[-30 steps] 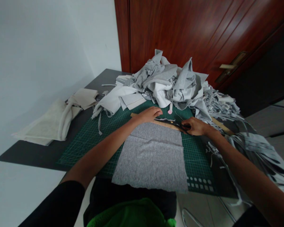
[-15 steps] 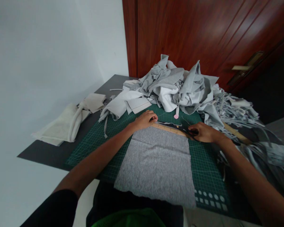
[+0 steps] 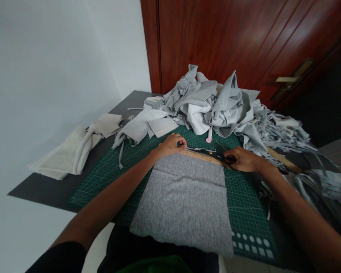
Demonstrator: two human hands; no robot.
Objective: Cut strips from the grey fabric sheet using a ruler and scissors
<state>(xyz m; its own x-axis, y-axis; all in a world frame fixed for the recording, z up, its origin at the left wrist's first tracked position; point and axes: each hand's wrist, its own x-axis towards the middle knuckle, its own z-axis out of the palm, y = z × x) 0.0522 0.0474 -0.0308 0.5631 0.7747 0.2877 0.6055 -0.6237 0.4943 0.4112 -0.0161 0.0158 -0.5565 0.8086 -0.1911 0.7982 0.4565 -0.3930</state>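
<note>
A grey knit fabric piece [image 3: 184,193] lies flat on the green cutting mat [image 3: 246,204], its near edge hanging over the table's front. Along its far edge rests a wooden ruler [image 3: 201,155]. My left hand [image 3: 170,145] is closed at the ruler's left end, pinching a thin fabric strip [image 3: 200,149] that trails along the far edge. My right hand [image 3: 241,159] grips black-handled scissors [image 3: 229,159] at the ruler's right end. Their blades point left along the ruler, with the pivot showing. My fingers partly hide the handles.
A heap of grey and white fabric scraps [image 3: 199,98] covers the back of the table. Thin offcuts [image 3: 284,129] pile up on the right, near another wooden strip [image 3: 284,159]. Folded cream cloth [image 3: 65,151] lies at left. A wall and a wooden door [image 3: 216,41] stand behind.
The view has shifted slightly, so the table appears a little further left. My left hand has lifted or turned slightly at the strip's end. My right hand still holds the scissors at the ruler.
</note>
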